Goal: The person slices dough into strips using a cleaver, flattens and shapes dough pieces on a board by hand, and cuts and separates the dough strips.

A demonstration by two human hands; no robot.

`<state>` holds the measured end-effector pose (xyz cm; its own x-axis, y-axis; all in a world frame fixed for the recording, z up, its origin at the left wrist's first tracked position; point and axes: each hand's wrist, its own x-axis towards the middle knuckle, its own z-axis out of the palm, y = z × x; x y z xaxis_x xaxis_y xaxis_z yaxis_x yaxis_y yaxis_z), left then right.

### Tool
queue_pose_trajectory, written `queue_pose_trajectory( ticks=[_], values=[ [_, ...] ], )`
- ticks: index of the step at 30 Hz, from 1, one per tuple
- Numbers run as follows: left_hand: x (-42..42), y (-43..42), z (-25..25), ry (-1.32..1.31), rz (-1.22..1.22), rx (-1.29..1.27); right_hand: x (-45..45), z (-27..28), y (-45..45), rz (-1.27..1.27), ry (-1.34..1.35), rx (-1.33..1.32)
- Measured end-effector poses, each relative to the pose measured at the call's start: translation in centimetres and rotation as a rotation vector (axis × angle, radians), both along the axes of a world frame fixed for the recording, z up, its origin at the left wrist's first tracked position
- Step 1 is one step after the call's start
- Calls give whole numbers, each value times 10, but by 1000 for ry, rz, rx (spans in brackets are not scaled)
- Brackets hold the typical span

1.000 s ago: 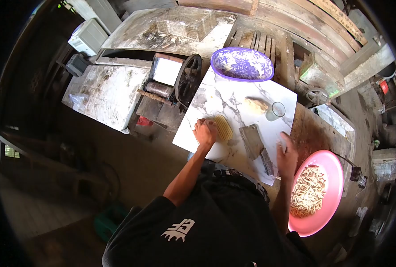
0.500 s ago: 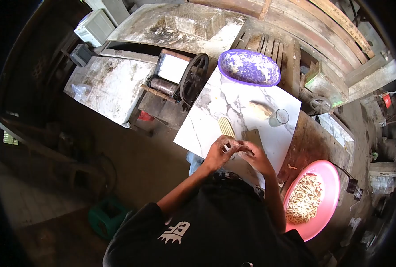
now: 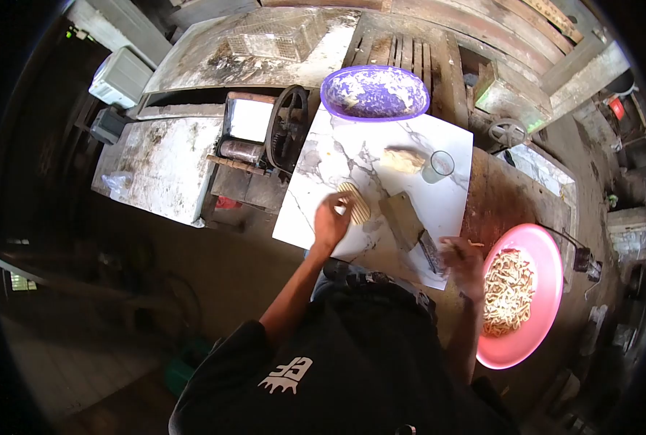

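My left hand [image 3: 332, 221] is at the near-left edge of a cut, ridged slab of pale dough [image 3: 359, 206], thumb and fingertips pinched on a strip at its edge. A cleaver [image 3: 401, 220] with a dark handle lies flat on the marble-patterned board [image 3: 319, 192], right of the slab. My right hand [image 3: 463, 267], smeared by motion, is off the board's right edge, beside a pink basin [image 3: 542, 312] of dough strips [image 3: 508, 293]. Whether it holds anything is unclear. A lump of dough [image 3: 402, 160] lies beside a drinking glass [image 3: 439, 167] farther back.
A purple tub [image 3: 375, 114] smeared with dough stands at the board's far edge. To the left is a roller machine [image 3: 244, 150] with a large wheel [image 3: 286, 129]. A wire basket [image 3: 276, 40] sits on the back table. A dark cord runs behind the pink basin.
My hands, together over the board's front before, have parted. The left moved to the dough slab; the right swung right toward the pink basin, uncovering the cleaver's handle. The view shifted.
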<state>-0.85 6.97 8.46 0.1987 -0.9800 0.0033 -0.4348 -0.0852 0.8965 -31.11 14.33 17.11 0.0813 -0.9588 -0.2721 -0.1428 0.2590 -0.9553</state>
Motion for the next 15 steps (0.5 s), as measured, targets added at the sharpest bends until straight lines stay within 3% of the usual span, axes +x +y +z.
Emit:
queue_pose_trajectory(
  ticks=[2,3,4,5,9,13,15],
  values=[
    [21,-13,-36,-343,86,-79,-33,10,18,-97,68,-144],
    [28,-18,-47,-371,98,-7,-56,17,25,-95,-78,-127],
    [31,-22,-51,-406,101,56,-73,24,33,-213,394,-74],
    [31,-25,-54,-441,105,117,-98,13,42,-297,646,-32],
    [17,-23,-57,-480,97,112,-152,-14,76,-438,1264,14],
    [10,-21,-53,-489,112,99,-148,-13,71,-546,1184,-69],
    [9,-21,-56,-486,106,70,-121,-1,55,-548,993,-76]
  ],
)
